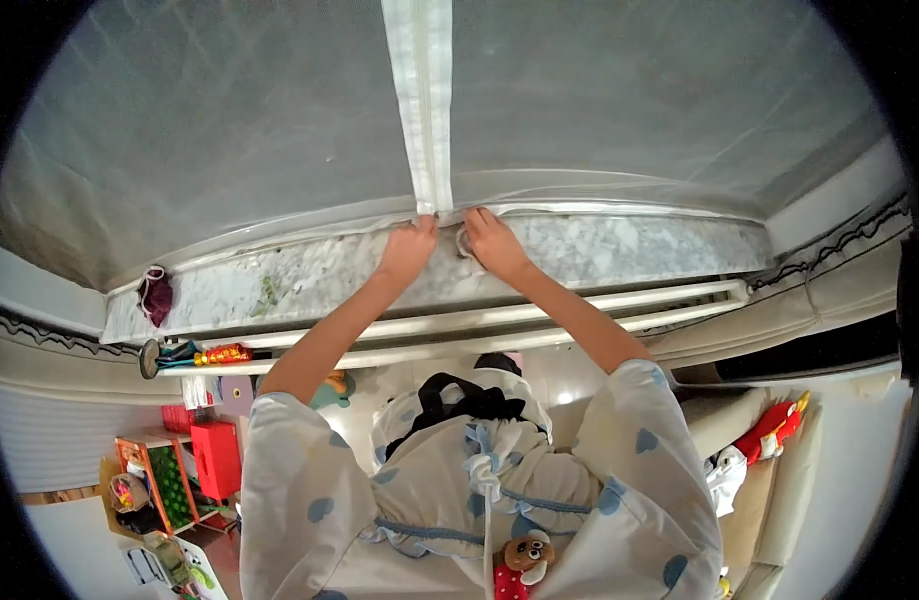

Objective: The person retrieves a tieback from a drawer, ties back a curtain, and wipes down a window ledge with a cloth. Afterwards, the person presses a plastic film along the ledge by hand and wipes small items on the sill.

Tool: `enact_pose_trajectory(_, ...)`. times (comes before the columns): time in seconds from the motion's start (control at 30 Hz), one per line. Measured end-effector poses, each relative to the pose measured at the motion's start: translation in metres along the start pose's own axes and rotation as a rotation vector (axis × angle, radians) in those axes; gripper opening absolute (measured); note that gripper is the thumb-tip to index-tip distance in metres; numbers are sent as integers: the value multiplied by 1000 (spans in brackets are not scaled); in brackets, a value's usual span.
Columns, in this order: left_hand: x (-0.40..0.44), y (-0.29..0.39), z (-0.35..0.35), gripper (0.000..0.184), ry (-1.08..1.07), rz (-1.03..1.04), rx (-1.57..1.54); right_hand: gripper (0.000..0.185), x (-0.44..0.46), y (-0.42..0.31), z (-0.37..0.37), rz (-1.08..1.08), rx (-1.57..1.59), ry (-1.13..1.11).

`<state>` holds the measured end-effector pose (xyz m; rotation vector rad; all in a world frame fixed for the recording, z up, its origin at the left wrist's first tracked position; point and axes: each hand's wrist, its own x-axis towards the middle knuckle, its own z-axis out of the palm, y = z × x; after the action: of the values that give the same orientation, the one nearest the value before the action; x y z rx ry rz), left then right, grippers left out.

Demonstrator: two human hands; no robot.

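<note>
Between left fingers (426, 225) and right fingers (478, 219), pinched closed on the hem (565, 208), a zipper (429, 130) ends.

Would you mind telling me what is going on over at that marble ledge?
A person is working with both bare hands at the lower edge of a large translucent sheet, just above the marble ledge. The left hand is at the foot of the white vertical strip; the right hand is just beside it, and both seem to pinch the edge. A dark red pouch lies at the ledge's left end.
</note>
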<state>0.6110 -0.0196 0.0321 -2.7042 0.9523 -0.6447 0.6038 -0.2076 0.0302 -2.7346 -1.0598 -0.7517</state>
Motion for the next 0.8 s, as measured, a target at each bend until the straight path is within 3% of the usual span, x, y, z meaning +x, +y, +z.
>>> enact_pose_trajectory(0.07,1,0,-11,38,72,34,-90,22,0,-3,1,34,22,39)
enact_pose_trajectory(0.23,2,3,-4,40,90,24,7,31,-1,-7,0,76,17,63)
enact_pose_trajectory(0.3,-2,4,-2,40,112,26,72,34,1,-10,-2,192,114,11)
enact_pose_trajectory(0.4,-1,4,11,36,106,52,78,37,0,-9,-6,176,178,14)
enact_pose_trajectory(0.47,4,12,32,44,-86,-160,9,41,-1,-9,-8,160,182,-3)
enact_pose_trajectory(0.6,-1,15,41,34,54,-141,33,38,-1,-6,-8,79,128,8)
enact_pose_trajectory(0.67,1,14,32,31,-48,-208,-252,39,-1,-7,-10,52,194,-9)
enact_pose_trajectory(0.7,2,12,21,31,-50,-221,-244,39,0,-7,-10,28,254,-26)
enact_pose_trajectory(0.8,-5,13,6,33,108,-193,-345,38,5,-13,-1,60,114,-38)
